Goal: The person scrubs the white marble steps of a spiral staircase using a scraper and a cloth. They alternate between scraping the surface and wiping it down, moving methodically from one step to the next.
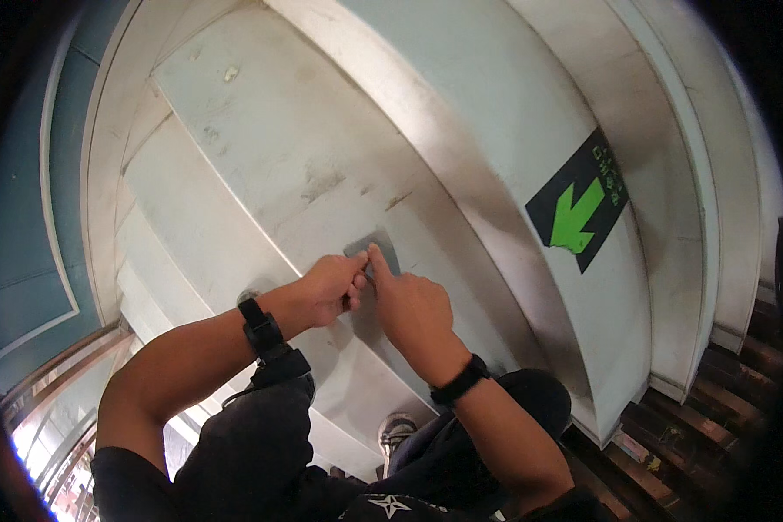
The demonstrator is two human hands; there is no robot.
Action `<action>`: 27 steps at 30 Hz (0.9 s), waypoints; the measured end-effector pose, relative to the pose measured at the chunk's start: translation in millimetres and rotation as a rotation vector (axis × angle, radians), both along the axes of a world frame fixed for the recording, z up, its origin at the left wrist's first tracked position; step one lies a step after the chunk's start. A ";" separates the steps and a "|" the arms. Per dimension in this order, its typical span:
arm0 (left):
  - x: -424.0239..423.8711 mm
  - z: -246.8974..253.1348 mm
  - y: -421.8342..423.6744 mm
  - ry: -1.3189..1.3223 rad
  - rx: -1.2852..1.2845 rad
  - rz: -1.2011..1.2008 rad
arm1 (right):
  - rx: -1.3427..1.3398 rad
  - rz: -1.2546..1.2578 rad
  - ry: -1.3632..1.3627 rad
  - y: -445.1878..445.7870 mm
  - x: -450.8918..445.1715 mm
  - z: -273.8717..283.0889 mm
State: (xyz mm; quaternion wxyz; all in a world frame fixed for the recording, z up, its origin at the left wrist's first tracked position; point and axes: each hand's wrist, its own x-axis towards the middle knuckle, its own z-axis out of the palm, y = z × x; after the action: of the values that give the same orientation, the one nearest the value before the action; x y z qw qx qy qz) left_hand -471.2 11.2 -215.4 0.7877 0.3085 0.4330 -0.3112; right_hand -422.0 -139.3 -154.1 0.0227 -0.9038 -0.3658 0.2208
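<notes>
Over a pale, scuffed stair tread [287, 163], my left hand [329, 290] is closed with its thumb and forefinger pinched together. Whether something small is between them, I cannot tell. My right hand [414, 307] comes in from the right, its index finger stretched out to the left fingertips and its other fingers curled under. Just beyond the fingertips lies a flat grey patch [385, 246]; whether it is a thin sheet, a blade or a shadow is unclear. Farther right, a black floor sticker [577, 202] with a green arrow is stuck on another step, its lower edge torn.
Pale steps [189, 215] run down on the left beside a blue-green panelled wall [23, 196]. More steps rise on the right, with dark, worn slats [685, 417] at their ends. A shoe [398, 430] rests on a lower step between my bent knees. Railings show at the lower left.
</notes>
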 end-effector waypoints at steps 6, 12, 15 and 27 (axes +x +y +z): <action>-15.0 6.6 -40.9 -0.073 -0.087 -0.117 | -0.145 -0.060 0.071 -48.0 -15.2 25.0; -11.7 0.4 -90.1 -0.020 -0.219 -0.227 | -0.227 -0.038 0.052 -96.7 -23.3 35.4; 6.7 -2.9 -85.7 -0.060 -0.164 -0.192 | -0.191 -0.044 0.001 -93.6 -10.4 24.8; 69.8 -14.7 39.9 -0.051 0.067 0.327 | 0.061 0.196 0.052 65.6 99.8 14.2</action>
State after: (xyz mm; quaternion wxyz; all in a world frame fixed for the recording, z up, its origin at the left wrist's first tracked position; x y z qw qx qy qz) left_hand -401.4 51.1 -230.2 0.8279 0.2680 0.4673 -0.1563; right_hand -322.2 -73.7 -139.9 0.0381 -0.8565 -0.4584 0.2342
